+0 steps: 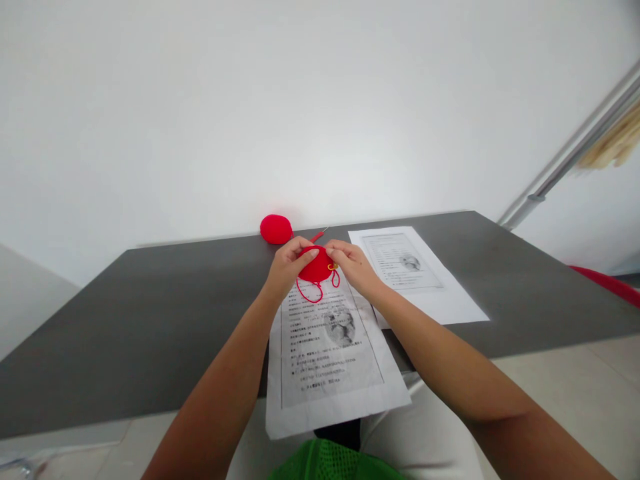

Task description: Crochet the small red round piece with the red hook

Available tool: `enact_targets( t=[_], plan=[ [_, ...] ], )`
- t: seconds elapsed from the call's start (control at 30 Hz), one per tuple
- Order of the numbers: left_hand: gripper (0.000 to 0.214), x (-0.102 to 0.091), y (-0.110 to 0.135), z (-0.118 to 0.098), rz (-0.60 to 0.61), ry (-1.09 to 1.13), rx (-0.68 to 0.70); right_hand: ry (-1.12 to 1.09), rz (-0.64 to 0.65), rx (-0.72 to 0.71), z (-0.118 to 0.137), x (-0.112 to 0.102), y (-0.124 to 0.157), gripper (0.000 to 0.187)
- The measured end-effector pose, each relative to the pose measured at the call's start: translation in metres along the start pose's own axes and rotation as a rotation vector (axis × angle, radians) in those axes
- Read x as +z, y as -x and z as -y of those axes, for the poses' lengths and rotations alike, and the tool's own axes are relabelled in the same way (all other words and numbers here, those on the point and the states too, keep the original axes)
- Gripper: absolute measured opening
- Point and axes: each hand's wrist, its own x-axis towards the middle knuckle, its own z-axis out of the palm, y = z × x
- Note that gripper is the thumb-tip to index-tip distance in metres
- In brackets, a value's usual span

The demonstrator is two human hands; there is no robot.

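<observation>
Both hands meet over the far middle of a dark grey table (150,320). My left hand (287,261) pinches the left side of a small round red crochet piece (317,265), thumb on top. My right hand (353,263) is closed on its right side, by a small yellow marker (332,267). A loop of red yarn (311,294) hangs below the piece. A red-handled crochet hook (318,235) sticks out behind the hands. A red yarn ball (276,229) lies just beyond my left hand at the table's back edge.
A printed sheet (325,360) lies under the hands and overhangs the near edge. A second sheet (415,273) lies to the right. A white wall stands behind the table. A metal pole (565,167) leans at the right, with a red object (607,283) below it.
</observation>
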Motion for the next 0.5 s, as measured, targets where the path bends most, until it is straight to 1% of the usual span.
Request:
enact_targets(
  t=[0.23, 0.5],
  plan=[
    [0.018, -0.0001, 0.0005, -0.0004, 0.009, -0.010, 0.005, 0.006, 0.005, -0.003, 0.0015, -0.0004, 0.0006, 0.022],
    [0.020, 0.0015, 0.0016, -0.0034, -0.015, 0.006, -0.025, -0.003, 0.005, 0.001, 0.0005, -0.0005, 0.0001, 0.020]
  ],
)
